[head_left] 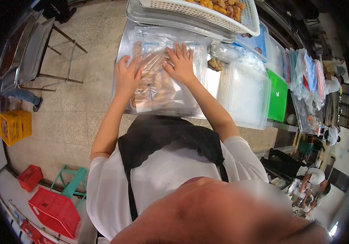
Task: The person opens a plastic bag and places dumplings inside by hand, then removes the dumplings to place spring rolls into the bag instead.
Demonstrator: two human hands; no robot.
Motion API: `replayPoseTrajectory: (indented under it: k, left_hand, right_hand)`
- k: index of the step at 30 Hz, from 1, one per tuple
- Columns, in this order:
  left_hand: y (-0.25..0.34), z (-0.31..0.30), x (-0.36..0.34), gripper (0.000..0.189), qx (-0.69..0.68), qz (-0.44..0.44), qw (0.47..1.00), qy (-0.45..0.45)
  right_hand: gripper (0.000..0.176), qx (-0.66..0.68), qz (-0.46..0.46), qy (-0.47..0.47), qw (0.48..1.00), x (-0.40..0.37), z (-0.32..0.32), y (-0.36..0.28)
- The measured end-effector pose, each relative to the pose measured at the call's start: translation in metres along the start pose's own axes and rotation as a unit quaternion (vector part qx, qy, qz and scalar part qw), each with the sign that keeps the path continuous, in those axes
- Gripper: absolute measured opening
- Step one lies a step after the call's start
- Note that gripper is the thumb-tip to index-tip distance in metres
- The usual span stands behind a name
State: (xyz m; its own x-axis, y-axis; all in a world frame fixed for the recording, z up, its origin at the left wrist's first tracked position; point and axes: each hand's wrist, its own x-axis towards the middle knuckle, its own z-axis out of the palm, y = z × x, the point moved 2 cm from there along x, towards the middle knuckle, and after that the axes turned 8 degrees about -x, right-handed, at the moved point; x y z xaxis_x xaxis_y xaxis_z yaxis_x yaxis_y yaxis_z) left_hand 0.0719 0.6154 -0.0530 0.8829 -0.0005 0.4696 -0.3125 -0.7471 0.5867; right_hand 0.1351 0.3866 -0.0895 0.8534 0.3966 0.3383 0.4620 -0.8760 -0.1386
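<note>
A clear plastic bag (155,87) with brown food pieces inside lies flat on the metal table, over more clear plastic sheets or bags (190,95). My left hand (128,74) rests at the bag's left edge, fingers apart. On its upper right part lies my right hand (181,65), palm down with fingers spread. Neither hand grips anything that I can see. A single brown lump (215,64) sits on the table to the right of my right hand. What kind of food is in the bag cannot be told through the creased plastic.
A white basket (207,20) of fried-looking pieces stands at the table's far side on a metal tray (136,14). To the right are a translucent lidded box (245,95), a green board (277,95) and hanging plastic bags (309,81). Red crates (54,211) stand at lower left; other people work at right.
</note>
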Motion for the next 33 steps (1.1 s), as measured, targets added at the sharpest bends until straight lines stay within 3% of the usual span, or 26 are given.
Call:
replayPoseTrajectory:
  k: [3,6,9,12,19,22,24,25,27,30,31,33]
  left_hand:
    - [0.023,-0.009,0.026,0.052,0.061,0.098,0.99,-0.084]
    - [0.025,0.014,0.037,0.063,0.079,0.158,0.967,-0.182]
    - [0.022,0.034,0.042,0.073,0.105,0.179,0.947,-0.243]
    - [0.025,0.044,0.044,0.08,0.125,0.191,0.927,-0.298]
    - [0.034,0.064,0.044,0.09,0.118,0.234,0.89,-0.374]
    - [0.042,0.061,0.047,0.091,0.141,0.219,0.88,-0.398]
    - [0.044,0.059,0.047,0.093,0.153,0.198,0.873,-0.42]
    - [0.043,0.058,0.048,0.091,0.122,0.214,0.89,-0.384]
    - [0.034,0.051,0.049,0.087,0.058,0.243,0.917,-0.31]
    - [0.024,0.016,0.054,0.081,0.04,0.146,0.972,-0.18]
    - [0.017,0.002,0.048,0.079,-0.011,0.076,0.987,-0.141]
    - [-0.013,-0.017,0.029,0.067,-0.06,-0.102,0.987,-0.108]
  right_hand:
    - [0.065,-0.013,0.006,-0.011,1.0,0.001,-0.012,-0.001]
    - [0.063,-0.025,0.001,0.035,0.999,-0.007,-0.05,-0.011]
    - [0.061,0.009,-0.027,-0.045,0.999,-0.045,-0.061,-0.01]
    - [0.062,-0.016,0.024,-0.159,0.987,-0.094,-0.059,-0.01]
    - [0.063,-0.143,0.059,-0.236,0.96,-0.125,-0.084,-0.024]
    - [0.06,-0.073,0.03,-0.14,0.987,-0.126,-0.098,-0.035]
    - [0.058,-0.053,0.039,-0.156,0.986,-0.135,-0.087,-0.035]
    - [0.056,-0.043,0.044,-0.163,0.985,-0.137,-0.083,-0.033]
    - [0.054,-0.021,0.087,-0.065,0.994,-0.132,-0.092,-0.023]
    - [0.052,0.006,0.188,0.012,0.982,-0.138,-0.098,0.001]
    - [0.051,0.014,0.229,0.029,0.973,-0.141,-0.098,0.01]
    - [0.044,0.109,0.322,-0.075,0.937,-0.153,-0.089,0.03]
